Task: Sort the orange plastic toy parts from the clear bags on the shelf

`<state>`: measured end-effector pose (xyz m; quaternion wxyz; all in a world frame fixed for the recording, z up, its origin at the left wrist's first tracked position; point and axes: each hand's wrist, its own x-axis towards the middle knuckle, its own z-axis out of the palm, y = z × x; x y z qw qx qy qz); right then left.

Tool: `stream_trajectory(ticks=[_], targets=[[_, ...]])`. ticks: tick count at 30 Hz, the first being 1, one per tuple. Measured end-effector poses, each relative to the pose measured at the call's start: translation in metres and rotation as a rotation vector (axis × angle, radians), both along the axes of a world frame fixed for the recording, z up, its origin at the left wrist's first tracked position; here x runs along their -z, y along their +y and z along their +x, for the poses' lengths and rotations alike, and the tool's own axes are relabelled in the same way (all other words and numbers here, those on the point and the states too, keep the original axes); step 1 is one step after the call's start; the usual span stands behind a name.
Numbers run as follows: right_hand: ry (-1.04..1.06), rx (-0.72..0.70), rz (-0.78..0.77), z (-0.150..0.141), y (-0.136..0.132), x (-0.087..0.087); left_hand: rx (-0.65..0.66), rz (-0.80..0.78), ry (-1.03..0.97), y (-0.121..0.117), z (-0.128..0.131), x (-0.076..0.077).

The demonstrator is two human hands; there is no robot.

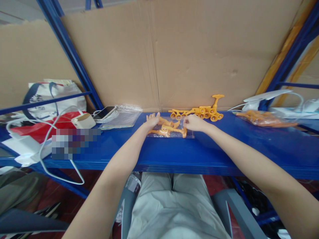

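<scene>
A clear plastic bag (165, 133) with several orange plastic pieces inside lies flat on the blue shelf in front of me. My left hand (152, 121) rests on the bag's left part, fingers stretched out. At the bag's right side, my right hand (195, 123) has its fingers curled together and pinches the bag's edge; the fingertips are partly hidden. Just behind the right hand sits a loose pile of orange trumpet-shaped plastic pieces (205, 112), one of them standing up above the others.
Flat clear bags (122, 117) and a phone (105, 113) lie to the left. Farther left are a white charger (83, 121), tangled cables, red plastic and a white cloth bag (59, 96). A filled bag of orange pieces (266, 119) lies right. Cardboard (199, 49) closes the back.
</scene>
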<state>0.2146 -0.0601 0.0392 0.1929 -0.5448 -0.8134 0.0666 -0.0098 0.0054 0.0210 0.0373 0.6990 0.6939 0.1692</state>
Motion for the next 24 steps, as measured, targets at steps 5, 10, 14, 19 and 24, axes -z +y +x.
stream_trajectory(ticks=[5,10,14,19,24], targets=[[0.353,0.016,-0.265,-0.008,-0.002,0.002,-0.011,-0.107,-0.194,-0.009,0.0,-0.006],[0.694,0.02,-0.496,-0.012,-0.003,0.005,0.011,-0.105,-0.344,-0.01,-0.001,-0.006],[0.784,-0.001,-0.519,-0.011,-0.001,0.008,0.013,-0.096,-0.387,-0.008,-0.002,-0.006],[0.672,-0.112,-0.498,-0.008,0.002,0.014,-0.037,-0.027,-0.318,-0.004,0.0,-0.003],[0.606,-0.198,-0.451,-0.009,0.005,0.021,-0.107,0.003,-0.223,0.001,-0.001,0.002]])
